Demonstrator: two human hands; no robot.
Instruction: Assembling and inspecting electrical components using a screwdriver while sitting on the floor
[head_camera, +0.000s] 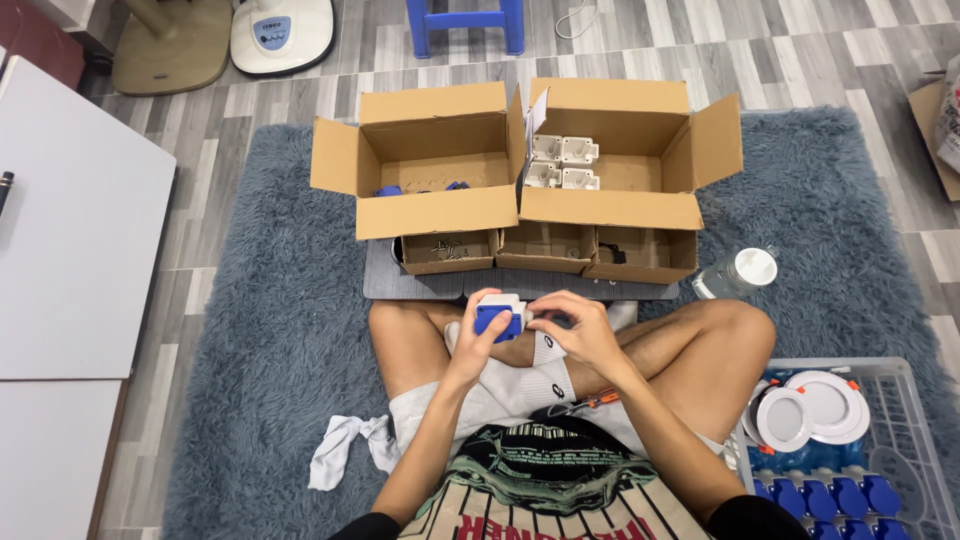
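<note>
Blue-and-white plastic part (499, 316) gripped by both hands, left hand (472, 345), right hand (580, 330).

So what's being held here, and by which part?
A small blue-and-white part: left hand grips its blue body from below; right hand pinches its white right end.

We see our own bare forearms ending in the left hand (468, 352) and right hand (585, 335). We wear a striped jersey with red lettering, dark short sleeves, light shorts, and white socks with small black marks.
</note>
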